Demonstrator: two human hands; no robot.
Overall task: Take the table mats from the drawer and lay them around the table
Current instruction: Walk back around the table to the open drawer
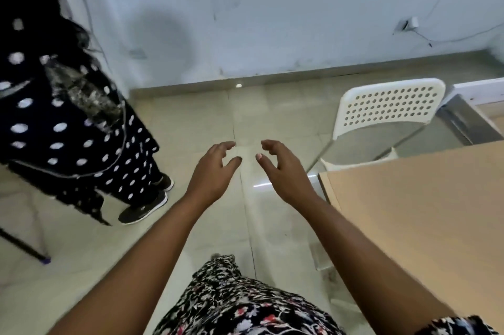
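Bare-skinned left hand (215, 171) and right hand (283, 171) are hovering at centre frame over the floor tiles (207, 121), fingers loosely curled and spread, thumbs angling inward, neither one holding or touching anything

Item, table (425, 220): pale wood-look top is filling the right and lower right of the frame; its surface is showing no mats

Item, chair (390, 108): white, perforated back, is standing in the upper right, drawn up beside the table's far corner, apart from both hands

Item, table mats and drawer: neither is appearing in view; their whereabouts cannot be told, so the task is judged barely begun

Item, second person (68, 121): dark polka-dot clothing and black shoes are occupying the left of the frame, standing near the hands' path

Item, wearer's patterned dress (234, 304): is showing at bottom centre

Hazards: with the drawer out of sight, the wearer is likely needing to turn or walk; the bystander at left and the table corner at right are narrowing the passage, so a bump or a hip caught on the corner is a fair risk
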